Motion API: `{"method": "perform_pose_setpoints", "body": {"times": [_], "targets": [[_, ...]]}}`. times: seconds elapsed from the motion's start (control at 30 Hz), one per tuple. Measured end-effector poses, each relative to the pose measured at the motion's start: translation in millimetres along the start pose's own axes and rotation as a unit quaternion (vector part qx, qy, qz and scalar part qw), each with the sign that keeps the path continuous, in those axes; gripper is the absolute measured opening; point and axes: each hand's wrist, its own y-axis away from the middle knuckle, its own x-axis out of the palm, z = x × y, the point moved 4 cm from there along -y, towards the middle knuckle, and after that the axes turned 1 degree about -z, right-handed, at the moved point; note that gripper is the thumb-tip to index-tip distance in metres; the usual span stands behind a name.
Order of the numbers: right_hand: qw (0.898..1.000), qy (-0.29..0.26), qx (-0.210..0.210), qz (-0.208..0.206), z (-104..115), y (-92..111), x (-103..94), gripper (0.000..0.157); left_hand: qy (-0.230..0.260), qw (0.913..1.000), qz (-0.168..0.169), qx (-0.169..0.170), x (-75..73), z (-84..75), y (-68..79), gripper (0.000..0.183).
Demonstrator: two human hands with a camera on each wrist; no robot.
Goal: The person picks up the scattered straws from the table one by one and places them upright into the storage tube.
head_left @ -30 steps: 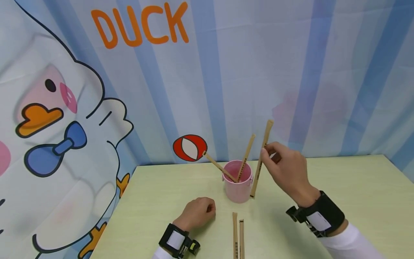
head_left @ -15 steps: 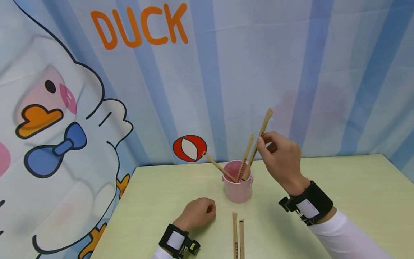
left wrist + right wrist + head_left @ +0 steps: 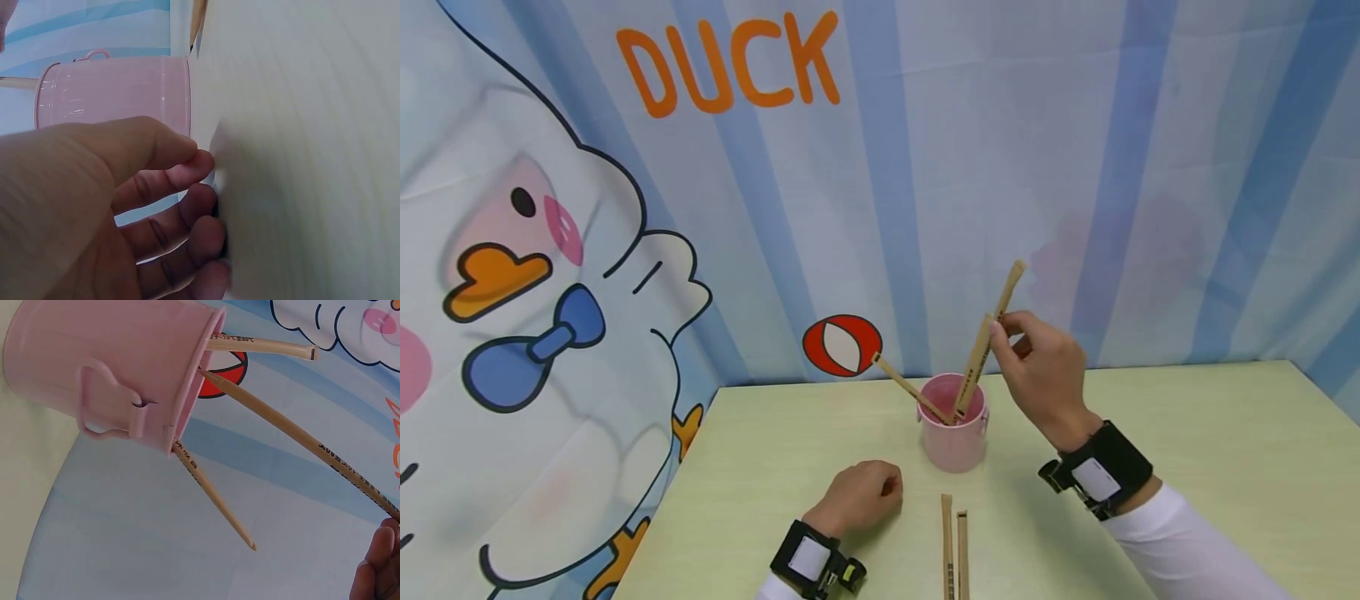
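Two slim tan paper-wrapped sticks (image 3: 947, 546) lie on pale-yellow counter (image 3: 1210, 492); left hand (image 3: 859, 497) nearby, loosely curled, holds nothing. Right hand (image 3: 1045, 367) pinches tilted tan stick (image 3: 276, 422), lower end at mouth of round pink bucket (image 3: 953, 448); two bucket sticks (image 3: 912, 389) lean inside.

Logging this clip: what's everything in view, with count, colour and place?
Backdrop: 1, blue striped, rearmost
DUCK lettering: 1 word, orange, backdrop's upper left
Duck picture: 1, mainly white, backdrop's left
Ball picture: 1, red-white, low on backdrop
Table: 1, pale yellow, before backdrop
Bucket: 1, pink, on the table
Sticks in the bucket: 2, light brown, leaning apart
Held stick: 1, light brown, tip at bucket's mouth
Sticks on the table: 2, light brown, side by side
Wrist devices: 2, black, one per wrist
Sleeves: 2, white, lower edge
Left hand: 1, bare, on table
Right hand: 1, bare, pinching held stick
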Motion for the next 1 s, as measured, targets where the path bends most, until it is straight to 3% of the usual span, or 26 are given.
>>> {"method": "perform_pose_setpoints", "body": {"times": [0.67,1.0], "targets": [[0.997,0.037,0.040,0.049,-26,31,20.8,0.012,-0.001,0.9999,-0.014,0.006,-1.2,-3.3,1.9,0.022],[0.991,0.055,0.070,0.101,-35,42,28.2,0.014,0.000,0.9999,-0.013,0.003,-0.2,-2.1,1.5,0.022]]}}
